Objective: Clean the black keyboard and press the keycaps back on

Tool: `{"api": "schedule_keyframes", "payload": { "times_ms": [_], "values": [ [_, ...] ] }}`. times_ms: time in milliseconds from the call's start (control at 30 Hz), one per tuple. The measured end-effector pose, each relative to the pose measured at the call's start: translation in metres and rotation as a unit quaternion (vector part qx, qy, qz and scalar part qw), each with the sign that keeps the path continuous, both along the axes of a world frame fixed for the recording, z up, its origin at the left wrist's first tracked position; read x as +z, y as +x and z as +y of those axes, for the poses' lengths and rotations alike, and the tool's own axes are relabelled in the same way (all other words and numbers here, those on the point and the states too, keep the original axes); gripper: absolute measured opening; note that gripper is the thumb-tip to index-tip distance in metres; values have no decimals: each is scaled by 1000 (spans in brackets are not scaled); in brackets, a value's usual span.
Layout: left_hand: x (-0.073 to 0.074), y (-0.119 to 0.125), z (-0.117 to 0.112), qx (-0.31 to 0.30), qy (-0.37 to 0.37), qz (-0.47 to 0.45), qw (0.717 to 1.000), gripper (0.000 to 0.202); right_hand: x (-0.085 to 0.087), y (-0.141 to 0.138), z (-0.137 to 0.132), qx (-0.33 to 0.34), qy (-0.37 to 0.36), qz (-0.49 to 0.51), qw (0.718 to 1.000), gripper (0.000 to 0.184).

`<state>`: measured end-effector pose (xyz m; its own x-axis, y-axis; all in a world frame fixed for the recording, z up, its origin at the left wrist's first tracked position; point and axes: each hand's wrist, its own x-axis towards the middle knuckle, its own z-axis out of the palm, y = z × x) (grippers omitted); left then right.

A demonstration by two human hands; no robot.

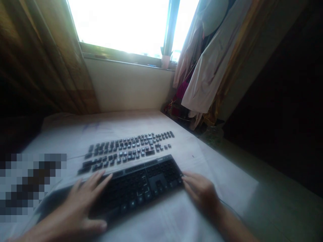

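A black computer keyboard [151, 174] lies at a slant on the white-covered surface, many of its key positions bare, with some keycaps along the near edge. My left hand [85, 198] is spread over the keyboard's left part, fingers apart and thumb near the front edge. At the keyboard's right end, my right hand [202, 188] has its fingers pressed together on the edge. Just behind the keyboard, loose black keycaps [130, 144] are laid out in rows. Motion blur hides fine detail on the keys.
A white cloth [217, 168] covers the surface. Thin cables run on both sides. Behind stand a bright window [121, 27], a curtain [50, 57] and hanging clothes [202, 77]. A small pot [165, 62] sits on the sill. The floor [277, 195] lies beyond the right edge.
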<state>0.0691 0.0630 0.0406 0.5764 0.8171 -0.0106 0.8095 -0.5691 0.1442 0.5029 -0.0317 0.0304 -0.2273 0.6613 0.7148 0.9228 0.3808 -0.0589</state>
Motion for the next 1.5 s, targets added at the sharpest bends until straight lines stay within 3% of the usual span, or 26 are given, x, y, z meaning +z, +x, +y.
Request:
{"api": "schedule_keyframes", "payload": {
  "times_ms": [233, 367, 500, 600, 700, 800, 900, 1033, 1133, 1233, 1267, 1367, 1500],
  "values": [
    [11, -7, -20, 47, -4, 29, 998, 111, -3, 4, 2, 21, 15, -2, 1000, 23],
    [22, 0, -35, 40, 44, -13, 998, 103, -2, 3, 3, 17, 26, -16, 999, 24],
    [24, 7, -38, 19, 84, -62, 994, 100, 5, 4, 5, 9, 45, -40, 998, 26],
    [22, 18, -32, -1, 43, -60, 997, 106, 16, 6, 9, 11, 71, -51, 996, 27],
    [24, 38, -27, 9, -47, -35, 998, 121, 31, 1, 14, 27, 85, -46, 995, 26],
    [27, 60, -28, 25, -100, -31, 994, 127, 47, -16, 23, 62, 91, -24, 994, 25],
    [23, 75, -30, 17, -106, -55, 993, 130, 60, -46, 33, 100, 89, 9, 991, 21],
    [12, 76, -33, 14, -128, -92, 987, 134, 67, -93, 45, 157, 88, 35, 983, 19],
    [15, 67, -30, 1, -168, -94, 981, 133, 62, -117, 51, 195, 75, 37, 977, 21],
    [27, 48, -16, -24, -116, -101, 988, 113, 52, -126, 52, 218, 65, 35, 973, 23],
    [31, 39, -10, -15, -49, -117, 992, 95, 48, -126, 52, 224, 63, 34, 972, 24],
    [35, 10, 13, 73, 43, -132, 988, 38, 39, -120, 53, 238, 53, 30, 969, 24],
    [27, -20, 34, 179, 126, -103, 970, 33, 34, -111, 56, 250, 30, 24, 967, 21]
  ]
}}
